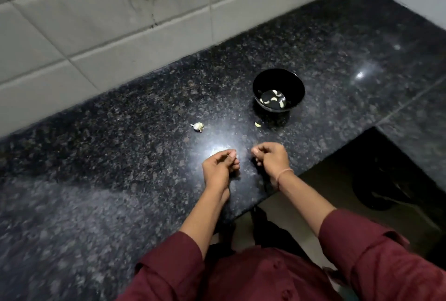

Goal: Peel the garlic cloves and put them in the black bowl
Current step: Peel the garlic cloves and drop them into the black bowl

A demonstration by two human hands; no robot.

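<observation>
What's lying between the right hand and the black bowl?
One small pale garlic piece lies on the counter there, near the bowl; head view.

1. A dark maroon shirt (253, 276) is being worn: long-sleeved, plain, fabric w/ a slight texture.
2. The front placket is being closed by matching maroon buttons (286, 294); two are being shown in the head view.
3. The L sleeve (169, 259) is being worn pushed up to approx. the elbow, w/ a bunched, folded edge.
4. The R sleeve (362, 240) is being worn rolled up likewise, cuff folded back, forearm below bare.
5. A thin pinkish-orange band (284, 173) is being worn round the wrist, just behind the right hand (270, 158).
</observation>
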